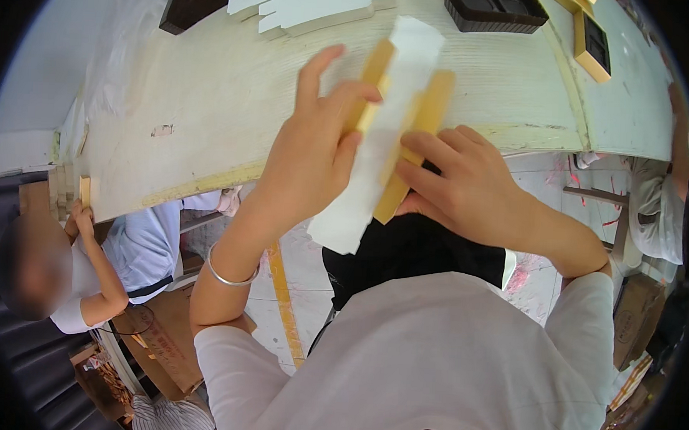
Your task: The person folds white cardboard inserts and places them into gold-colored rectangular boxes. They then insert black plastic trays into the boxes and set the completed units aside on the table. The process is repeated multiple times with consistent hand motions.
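Note:
Between my two hands, over the table's near edge, is a long cardboard box blank (pixel 383 132), white inside and gold outside, with its long side flaps folded up. My left hand (pixel 309 152) pinches the gold left flap between thumb and fingers, one finger raised away from it. Bent around the gold right flap, the fingers of my right hand (pixel 465 186) press it from the side. The blank tilts, its far end over the tabletop and its near end above my lap. The far part of the blank is slightly blurred.
Stacked white blanks (pixel 315 6) lie at the table's far side. A dark plastic tray (pixel 495 12) and a gold box with a dark insert (pixel 592 45) are at far right. A co-worker (pixel 88 273) sits left, holding a small gold piece; a cardboard carton (pixel 162 345) stands below.

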A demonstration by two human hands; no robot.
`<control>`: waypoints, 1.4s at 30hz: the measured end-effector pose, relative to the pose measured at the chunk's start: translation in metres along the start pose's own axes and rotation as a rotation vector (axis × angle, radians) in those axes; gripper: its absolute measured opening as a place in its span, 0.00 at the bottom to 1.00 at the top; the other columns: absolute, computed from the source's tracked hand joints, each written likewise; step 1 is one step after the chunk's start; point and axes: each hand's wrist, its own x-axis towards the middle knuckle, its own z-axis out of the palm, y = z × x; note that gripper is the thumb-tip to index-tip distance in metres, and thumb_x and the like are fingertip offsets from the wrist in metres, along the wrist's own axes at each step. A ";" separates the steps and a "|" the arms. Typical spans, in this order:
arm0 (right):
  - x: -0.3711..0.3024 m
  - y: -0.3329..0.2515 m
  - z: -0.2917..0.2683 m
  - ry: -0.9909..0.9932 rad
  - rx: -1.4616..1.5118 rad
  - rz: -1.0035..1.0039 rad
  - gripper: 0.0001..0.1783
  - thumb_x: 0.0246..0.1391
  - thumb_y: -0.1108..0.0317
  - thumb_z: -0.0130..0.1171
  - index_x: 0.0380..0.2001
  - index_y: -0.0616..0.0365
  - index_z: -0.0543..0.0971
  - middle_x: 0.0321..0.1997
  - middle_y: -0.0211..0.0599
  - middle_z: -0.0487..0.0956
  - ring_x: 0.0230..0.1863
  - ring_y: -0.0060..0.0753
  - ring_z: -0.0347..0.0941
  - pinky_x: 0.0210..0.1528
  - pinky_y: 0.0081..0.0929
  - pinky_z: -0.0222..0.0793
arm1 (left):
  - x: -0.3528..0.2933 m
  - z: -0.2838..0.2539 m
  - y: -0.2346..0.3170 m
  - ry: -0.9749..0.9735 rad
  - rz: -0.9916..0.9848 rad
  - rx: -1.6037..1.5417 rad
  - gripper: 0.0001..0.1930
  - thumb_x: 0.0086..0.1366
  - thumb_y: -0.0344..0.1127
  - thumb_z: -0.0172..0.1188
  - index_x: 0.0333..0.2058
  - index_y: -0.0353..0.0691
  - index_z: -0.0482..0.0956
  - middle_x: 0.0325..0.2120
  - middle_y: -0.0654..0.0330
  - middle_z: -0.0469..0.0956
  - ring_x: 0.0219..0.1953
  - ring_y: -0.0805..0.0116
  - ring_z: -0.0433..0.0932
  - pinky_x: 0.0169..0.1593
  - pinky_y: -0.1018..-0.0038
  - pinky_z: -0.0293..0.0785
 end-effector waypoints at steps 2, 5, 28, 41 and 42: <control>-0.001 0.010 -0.004 0.084 0.109 -0.071 0.18 0.40 0.58 0.67 0.28 0.57 0.73 0.38 0.37 0.70 0.35 0.39 0.67 0.38 0.32 0.64 | -0.005 -0.007 -0.002 -0.152 0.151 -0.007 0.22 0.52 0.23 0.61 0.47 0.44 0.73 0.58 0.54 0.61 0.45 0.54 0.73 0.45 0.68 0.72; -0.002 0.032 -0.014 0.039 0.275 -0.091 0.17 0.40 0.60 0.68 0.29 0.58 0.74 0.39 0.39 0.70 0.37 0.44 0.66 0.41 0.34 0.63 | -0.013 -0.015 -0.003 -0.325 0.273 -0.058 0.20 0.47 0.32 0.70 0.40 0.39 0.78 0.57 0.56 0.66 0.55 0.57 0.67 0.52 0.67 0.69; 0.008 0.054 -0.004 0.152 0.271 -0.135 0.11 0.38 0.73 0.63 0.27 0.58 0.73 0.35 0.38 0.71 0.36 0.43 0.67 0.40 0.32 0.64 | 0.020 0.030 0.013 0.017 0.112 -0.042 0.12 0.48 0.25 0.68 0.32 0.35 0.77 0.25 0.61 0.73 0.24 0.75 0.71 0.25 0.80 0.66; -0.030 0.033 0.013 0.362 0.277 -0.066 0.24 0.38 0.76 0.63 0.44 0.66 0.74 0.53 0.48 0.71 0.44 0.45 0.72 0.43 0.35 0.71 | 0.026 0.013 0.018 -0.315 -0.131 -0.442 0.15 0.54 0.28 0.65 0.39 0.36 0.70 0.32 0.65 0.73 0.32 0.77 0.72 0.33 0.81 0.69; -0.024 0.032 0.010 0.397 0.421 -0.026 0.17 0.47 0.76 0.61 0.43 0.64 0.74 0.48 0.48 0.73 0.40 0.43 0.74 0.40 0.30 0.72 | 0.026 0.012 0.011 -0.321 -0.072 -0.522 0.19 0.55 0.30 0.66 0.42 0.38 0.68 0.35 0.64 0.73 0.35 0.77 0.72 0.35 0.81 0.70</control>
